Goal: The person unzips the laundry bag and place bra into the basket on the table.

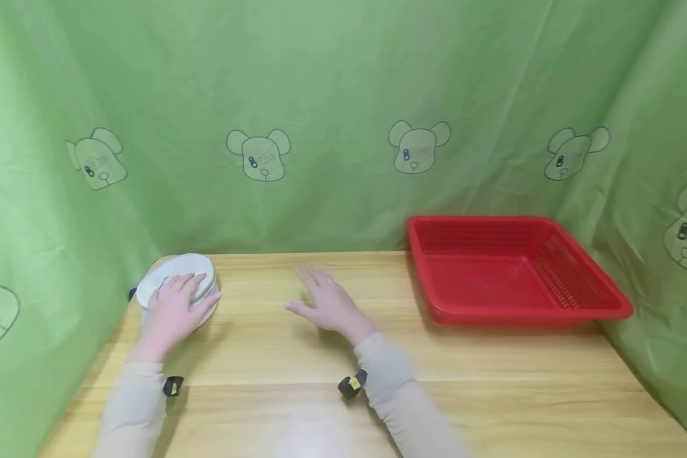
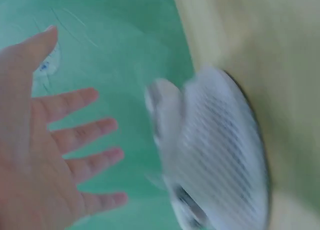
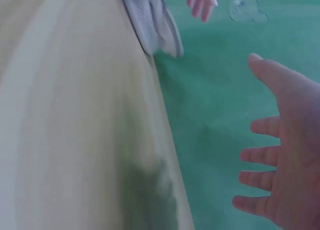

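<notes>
A white rounded object (image 1: 174, 271) with a flat, lid-like top stands at the table's back left. In the left wrist view, the ribbed or mesh-like side of this white object (image 2: 220, 150) shows blurred, with a thinner upper part leaning away from it; I cannot tell its exact kind. My left hand (image 1: 174, 312), fingers spread, overlaps its top in the head view, while the left wrist view has the palm and fingers apart from it. Over the middle of the table, my right hand (image 1: 329, 302) holds nothing, its fingers extended and thumb out toward the left.
A red plastic basket (image 1: 435, 289) with perforated walls stands at the back right of the wooden table (image 1: 263, 420). Green cloth (image 1: 332, 70) printed with bear heads hangs behind and on both sides. A small dark blue bit (image 1: 132, 293) shows left of the white object.
</notes>
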### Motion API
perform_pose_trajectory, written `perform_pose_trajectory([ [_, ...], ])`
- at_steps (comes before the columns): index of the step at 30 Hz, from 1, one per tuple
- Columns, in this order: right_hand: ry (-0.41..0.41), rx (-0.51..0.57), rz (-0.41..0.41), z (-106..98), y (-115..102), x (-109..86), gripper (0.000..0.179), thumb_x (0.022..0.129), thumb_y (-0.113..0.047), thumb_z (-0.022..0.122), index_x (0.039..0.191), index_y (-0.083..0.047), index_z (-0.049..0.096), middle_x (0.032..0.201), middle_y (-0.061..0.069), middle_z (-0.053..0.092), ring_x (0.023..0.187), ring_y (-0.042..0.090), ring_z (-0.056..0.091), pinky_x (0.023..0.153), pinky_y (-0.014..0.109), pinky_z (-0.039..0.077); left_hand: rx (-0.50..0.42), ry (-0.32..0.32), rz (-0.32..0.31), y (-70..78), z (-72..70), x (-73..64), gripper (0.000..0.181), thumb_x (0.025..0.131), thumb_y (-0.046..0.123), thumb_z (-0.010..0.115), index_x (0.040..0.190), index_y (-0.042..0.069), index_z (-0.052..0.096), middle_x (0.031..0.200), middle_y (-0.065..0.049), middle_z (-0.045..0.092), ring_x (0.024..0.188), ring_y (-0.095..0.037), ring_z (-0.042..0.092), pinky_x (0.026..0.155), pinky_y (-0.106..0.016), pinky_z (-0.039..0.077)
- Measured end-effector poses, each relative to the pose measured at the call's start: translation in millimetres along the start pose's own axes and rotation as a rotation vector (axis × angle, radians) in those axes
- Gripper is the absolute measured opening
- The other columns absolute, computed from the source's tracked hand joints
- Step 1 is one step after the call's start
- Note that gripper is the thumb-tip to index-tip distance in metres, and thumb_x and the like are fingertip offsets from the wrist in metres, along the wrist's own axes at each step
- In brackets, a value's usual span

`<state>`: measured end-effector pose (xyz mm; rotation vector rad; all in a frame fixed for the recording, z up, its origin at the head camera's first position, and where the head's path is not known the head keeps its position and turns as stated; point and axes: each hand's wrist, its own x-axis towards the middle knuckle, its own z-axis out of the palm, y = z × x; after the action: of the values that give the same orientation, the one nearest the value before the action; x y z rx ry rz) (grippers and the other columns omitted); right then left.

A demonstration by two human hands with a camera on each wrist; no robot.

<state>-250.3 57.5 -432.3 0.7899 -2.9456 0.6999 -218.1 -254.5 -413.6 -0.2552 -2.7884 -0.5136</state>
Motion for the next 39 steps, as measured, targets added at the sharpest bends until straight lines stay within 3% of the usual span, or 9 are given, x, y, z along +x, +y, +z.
perform_pose_trajectory([
  [5, -0.033, 0.103, -0.031, 15, -23, 15.9, 0.083, 0.091, -0.067, 0.046, 0.155, -0.019, 0.023, 0.161, 0.008, 0.027, 0.149, 0.030, 0.026, 0.123, 0.048, 0.024, -0.144, 0.150, 0.059, -24.2, -3.2, 0.9, 0.038, 0.096, 0.027, 0.059, 0.121, -0.003, 0.062, 0.123, -0.028, 0.062, 0.118, -0.047, 0.054, 0.106, -0.061, 0.037],
  [11, -0.103, 0.236, -0.027, 35, -49, 32.8, 0.077, 0.095, -0.058, 0.048, 0.154, -0.015, 0.024, 0.160, 0.009, 0.028, 0.149, 0.027, 0.026, 0.124, 0.044, 0.024, -0.278, 0.262, -0.063, -45.1, -3.5, 0.5, 0.029, 0.097, 0.021, 0.058, 0.114, -0.002, 0.065, 0.124, -0.027, 0.062, 0.119, -0.048, 0.051, 0.106, -0.063, 0.034],
  [15, -0.132, 0.386, -0.014, 49, -66, 40.9, 0.073, 0.098, -0.053, 0.047, 0.154, -0.013, 0.024, 0.159, 0.009, 0.030, 0.147, 0.027, 0.030, 0.123, 0.042, 0.027, -0.443, 0.241, -0.184, -57.0, -1.4, -4.6, 0.033, 0.095, 0.021, 0.061, 0.119, -0.001, 0.064, 0.140, -0.027, 0.051, 0.132, -0.049, 0.040, 0.114, -0.066, 0.023],
  [18, -0.151, 0.575, 0.023, 58, -78, 44.1, 0.071, 0.098, -0.049, 0.049, 0.154, -0.013, 0.024, 0.158, 0.010, 0.033, 0.143, 0.029, 0.037, 0.120, 0.042, 0.033, -0.582, 0.203, -0.297, -66.3, 0.1, -8.9, 0.040, 0.096, 0.024, 0.061, 0.128, 0.000, 0.058, 0.152, -0.024, 0.038, 0.143, -0.046, 0.028, 0.120, -0.064, 0.014],
  [21, -0.162, 0.774, 0.102, 67, -89, 46.2, 0.070, 0.098, -0.046, 0.052, 0.154, -0.015, 0.024, 0.155, 0.012, 0.036, 0.139, 0.031, 0.043, 0.115, 0.044, 0.041, -0.780, 0.202, -0.444, -73.4, 1.5, -12.4, 0.045, 0.097, 0.026, 0.059, 0.137, 0.006, 0.052, 0.159, -0.014, 0.029, 0.150, -0.034, 0.018, 0.126, -0.051, 0.008],
  [24, -0.143, 0.957, 0.207, 77, -97, 49.1, 0.069, 0.096, -0.043, 0.056, 0.153, -0.017, 0.027, 0.153, 0.013, 0.038, 0.136, 0.031, 0.045, 0.110, 0.045, 0.045, -1.003, 0.244, -0.584, -77.6, 3.1, -13.2, 0.047, 0.097, 0.024, 0.060, 0.142, 0.014, 0.049, 0.162, -0.003, 0.025, 0.153, -0.018, 0.011, 0.128, -0.035, 0.003],
  [27, -0.086, 1.098, 0.300, 87, -103, 52.2, 0.067, 0.094, -0.041, 0.061, 0.150, -0.017, 0.034, 0.151, 0.013, 0.040, 0.134, 0.031, 0.047, 0.108, 0.046, 0.048, -1.173, 0.298, -0.676, -79.7, 4.1, -12.5, 0.050, 0.096, 0.017, 0.061, 0.144, 0.017, 0.046, 0.161, 0.003, 0.026, 0.151, -0.010, 0.014, 0.125, -0.022, 0.010],
  [33, -0.027, 1.261, 0.367, 100, -106, 54.1, 0.068, 0.091, -0.042, 0.064, 0.147, -0.012, 0.038, 0.147, 0.016, 0.044, 0.133, 0.032, 0.047, 0.111, 0.047, 0.045, -1.346, 0.330, -0.789, -82.1, 4.9, -12.9, 0.060, 0.096, 0.009, 0.058, 0.151, 0.017, 0.033, 0.162, 0.005, 0.022, 0.150, -0.009, 0.017, 0.121, -0.016, 0.021],
  [39, -0.053, 1.404, 0.409, 107, -104, 53.7, 0.071, 0.092, -0.042, 0.063, 0.147, -0.007, 0.036, 0.147, 0.017, 0.043, 0.135, 0.034, 0.045, 0.117, 0.045, 0.038, -1.363, 0.271, -0.857, -85.9, 8.6, -14.7, 0.071, 0.096, 0.010, 0.057, 0.155, 0.025, 0.019, 0.164, 0.001, 0.011, 0.150, -0.012, 0.016, 0.124, -0.021, 0.019],
])
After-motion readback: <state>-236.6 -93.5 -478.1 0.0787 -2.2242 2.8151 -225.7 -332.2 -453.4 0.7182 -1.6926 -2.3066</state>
